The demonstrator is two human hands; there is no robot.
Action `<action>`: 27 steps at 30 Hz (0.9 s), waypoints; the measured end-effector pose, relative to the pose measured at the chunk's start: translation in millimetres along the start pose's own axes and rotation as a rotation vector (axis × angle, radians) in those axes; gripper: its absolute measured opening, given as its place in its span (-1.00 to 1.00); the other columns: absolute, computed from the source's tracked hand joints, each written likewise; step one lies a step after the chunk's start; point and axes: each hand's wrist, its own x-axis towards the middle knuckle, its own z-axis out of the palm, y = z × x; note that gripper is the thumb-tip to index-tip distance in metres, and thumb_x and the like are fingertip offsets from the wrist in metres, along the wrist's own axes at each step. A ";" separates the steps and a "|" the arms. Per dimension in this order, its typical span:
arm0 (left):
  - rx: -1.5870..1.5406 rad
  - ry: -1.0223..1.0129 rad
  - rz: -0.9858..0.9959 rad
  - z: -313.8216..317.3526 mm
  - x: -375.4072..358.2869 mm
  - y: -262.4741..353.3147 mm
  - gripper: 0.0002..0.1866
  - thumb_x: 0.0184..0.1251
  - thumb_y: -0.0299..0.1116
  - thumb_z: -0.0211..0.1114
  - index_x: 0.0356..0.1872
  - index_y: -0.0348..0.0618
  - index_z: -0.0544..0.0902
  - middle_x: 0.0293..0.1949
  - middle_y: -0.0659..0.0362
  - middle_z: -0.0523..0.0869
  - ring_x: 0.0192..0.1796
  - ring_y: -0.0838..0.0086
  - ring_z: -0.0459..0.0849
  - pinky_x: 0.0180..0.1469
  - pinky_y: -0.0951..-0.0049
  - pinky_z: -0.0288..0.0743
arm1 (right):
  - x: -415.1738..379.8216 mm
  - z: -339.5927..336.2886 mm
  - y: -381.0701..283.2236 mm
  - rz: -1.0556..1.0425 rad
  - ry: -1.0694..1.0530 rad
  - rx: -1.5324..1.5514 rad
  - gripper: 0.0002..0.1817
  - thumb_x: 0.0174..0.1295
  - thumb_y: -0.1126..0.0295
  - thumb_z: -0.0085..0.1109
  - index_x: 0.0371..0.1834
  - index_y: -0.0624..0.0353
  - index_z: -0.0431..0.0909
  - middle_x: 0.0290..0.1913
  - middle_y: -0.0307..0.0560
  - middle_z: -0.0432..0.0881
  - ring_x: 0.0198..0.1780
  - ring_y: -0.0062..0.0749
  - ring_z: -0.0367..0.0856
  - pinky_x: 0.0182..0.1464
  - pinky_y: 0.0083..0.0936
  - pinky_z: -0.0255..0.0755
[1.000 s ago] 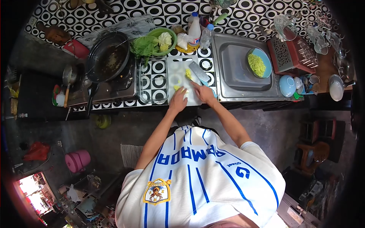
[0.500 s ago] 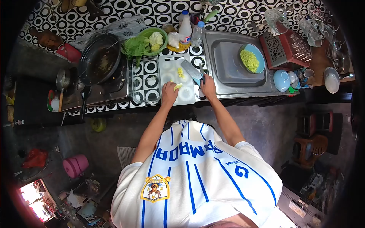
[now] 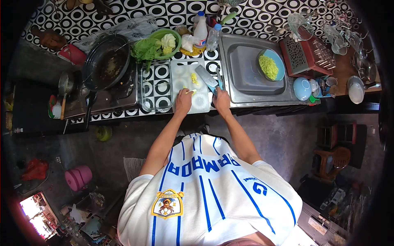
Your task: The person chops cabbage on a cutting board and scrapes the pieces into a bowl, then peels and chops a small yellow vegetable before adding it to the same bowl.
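— Where are you in the chopping?

— Mid-cut, by my reading. Your left hand (image 3: 183,102) rests on the white cutting board (image 3: 180,76), its grip pressed down on a small pale yellow vegetable piece (image 3: 190,92) at the board's near edge. Your right hand (image 3: 222,101) sits just right of the board, closed round the handle of the cleaver (image 3: 206,76), whose blade lies angled across the board's right side.

— And what is already cut?

— A little heap of yellow bits (image 3: 193,78) sits on the board beyond the piece you hold. A blue plate of chopped yellow vegetable (image 3: 269,65) stands in the sink (image 3: 246,78), right of the board.

— What does the next move call for?

— Probably bringing the blade over the held piece with your fingertips tucked back. From this height I cannot tell whether they are curled or flat, so check them before the cleaver comes down.
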 end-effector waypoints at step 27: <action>0.017 0.022 0.052 -13.5 -49.8 -9.8 -0.64 0.29 -0.43 0.27 0.09 -0.28 0.68 0.23 -0.02 0.58 0.33 0.10 0.50 0.36 0.16 0.42 | 46.1 -23.7 13.1 -0.281 -0.274 0.302 -0.68 0.50 0.15 0.02 -0.22 0.24 0.42 -0.42 0.34 0.59 -0.25 0.43 0.53 -0.27 0.12 0.34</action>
